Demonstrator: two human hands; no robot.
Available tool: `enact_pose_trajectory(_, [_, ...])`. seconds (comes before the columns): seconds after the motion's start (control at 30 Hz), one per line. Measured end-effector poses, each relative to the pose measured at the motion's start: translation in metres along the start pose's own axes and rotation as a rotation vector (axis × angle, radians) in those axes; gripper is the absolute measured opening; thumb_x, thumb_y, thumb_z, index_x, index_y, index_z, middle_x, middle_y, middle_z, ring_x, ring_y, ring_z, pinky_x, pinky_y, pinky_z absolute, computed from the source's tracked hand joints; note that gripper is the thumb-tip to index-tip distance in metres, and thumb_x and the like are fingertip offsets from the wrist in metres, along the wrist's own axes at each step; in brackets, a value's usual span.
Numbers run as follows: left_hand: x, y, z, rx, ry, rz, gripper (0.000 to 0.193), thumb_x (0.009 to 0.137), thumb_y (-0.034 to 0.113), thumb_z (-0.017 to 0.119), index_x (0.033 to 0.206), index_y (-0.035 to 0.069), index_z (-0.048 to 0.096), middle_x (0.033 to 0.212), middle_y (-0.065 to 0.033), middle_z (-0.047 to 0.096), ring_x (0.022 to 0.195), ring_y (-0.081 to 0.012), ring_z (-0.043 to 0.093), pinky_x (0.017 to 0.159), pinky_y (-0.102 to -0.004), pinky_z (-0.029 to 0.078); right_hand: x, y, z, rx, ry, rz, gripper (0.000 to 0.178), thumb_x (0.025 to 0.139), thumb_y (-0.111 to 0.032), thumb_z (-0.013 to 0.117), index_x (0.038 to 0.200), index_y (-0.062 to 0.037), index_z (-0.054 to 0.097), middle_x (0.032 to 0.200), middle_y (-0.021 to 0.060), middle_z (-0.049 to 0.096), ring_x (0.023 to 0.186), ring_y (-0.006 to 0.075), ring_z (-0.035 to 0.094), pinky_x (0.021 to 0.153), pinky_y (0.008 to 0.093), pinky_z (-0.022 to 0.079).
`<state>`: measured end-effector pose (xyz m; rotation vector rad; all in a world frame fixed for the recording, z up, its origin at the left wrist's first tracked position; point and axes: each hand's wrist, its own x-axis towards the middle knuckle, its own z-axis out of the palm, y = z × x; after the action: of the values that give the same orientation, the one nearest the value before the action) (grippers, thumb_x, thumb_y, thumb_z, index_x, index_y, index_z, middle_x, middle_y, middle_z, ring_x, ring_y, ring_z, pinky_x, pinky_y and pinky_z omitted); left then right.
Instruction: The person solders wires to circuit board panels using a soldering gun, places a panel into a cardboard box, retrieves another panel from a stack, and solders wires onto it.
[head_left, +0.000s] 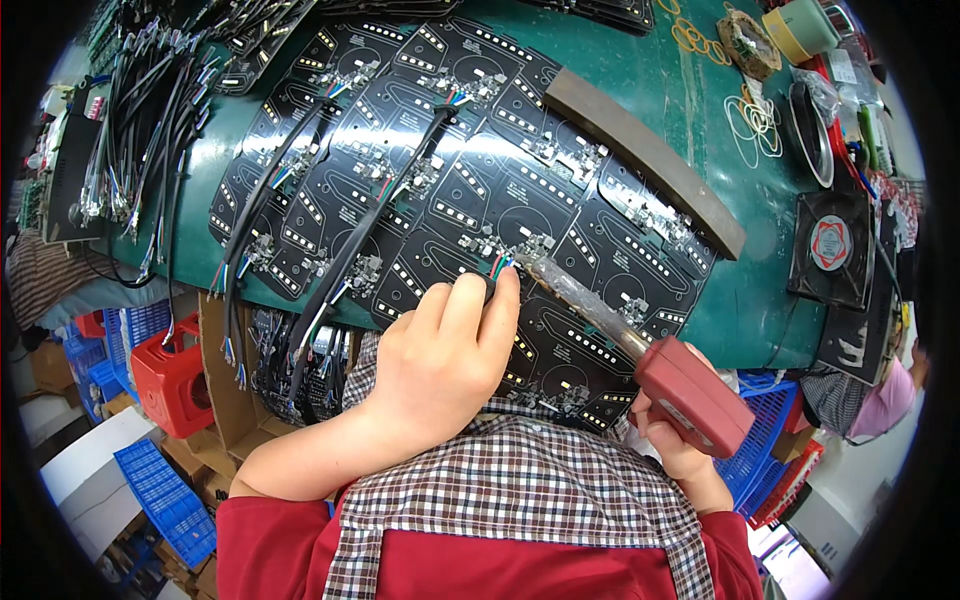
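Observation:
My left hand pinches a black cable with thin coloured wires at its end, over a panel of black circuit boards. My right hand is wrapped round the red handle of a soldering iron. The iron's tip meets the board close to the wire ends; whether it touches them I cannot tell. Two more black cables run from boards farther up the panel toward the table's near edge. Their coloured wires sit on the boards' metal parts.
A long dark metal bar lies across the panel's right side. At the left hangs a bundle of black cables. A black fan stands at the right, with yellow rubber bands farther back. A red stool is below, left.

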<state>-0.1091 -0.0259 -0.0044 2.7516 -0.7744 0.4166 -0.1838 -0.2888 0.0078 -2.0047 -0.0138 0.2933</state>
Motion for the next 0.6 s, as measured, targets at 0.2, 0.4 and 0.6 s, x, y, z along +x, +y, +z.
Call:
enact_pose_trajectory(0.2, [0.0, 0.002, 0.002, 0.023, 0.035, -0.035, 0.032, 0.069, 0.008, 0.059, 0.1, 0.005, 0.064, 0.073, -0.0011, 0.045, 0.056, -0.0107, 0.046, 0.041, -0.0207, 0.038, 0.004, -0.002, 0.002, -0.196, 0.068, -0.205, 0.036, 0.065, -0.017, 0.075, 0.095, 0.0004, 0.067, 0.108, 0.0216, 0.061, 0.093, 0.0312, 0.064, 0.084, 0.0357, 0.052])
enact_pose_trajectory(0.4, [0.0, 0.003, 0.002, 0.069, 0.049, -0.029, 0.028, 0.07, 0.008, 0.06, 0.097, 0.005, 0.065, 0.069, 0.0001, 0.042, 0.053, -0.0101, 0.044, 0.04, -0.0206, 0.035, -0.004, 0.002, 0.0, -0.174, -0.011, 0.001, 0.033, 0.068, -0.016, 0.074, 0.096, 0.0003, 0.067, 0.102, 0.0191, 0.064, 0.092, 0.0301, 0.064, 0.081, 0.0361, 0.053])
enact_pose_trajectory(0.6, [-0.001, 0.001, 0.003, 0.05, 0.04, -0.034, 0.029, 0.069, 0.008, 0.06, 0.098, 0.005, 0.064, 0.071, -0.0007, 0.045, 0.057, -0.0105, 0.047, 0.04, -0.0205, 0.036, -0.007, 0.001, -0.002, -0.095, 0.002, -0.04, 0.03, 0.072, -0.015, 0.071, 0.097, 0.0005, 0.067, 0.099, 0.0166, 0.065, 0.092, 0.0296, 0.064, 0.084, 0.0367, 0.052])
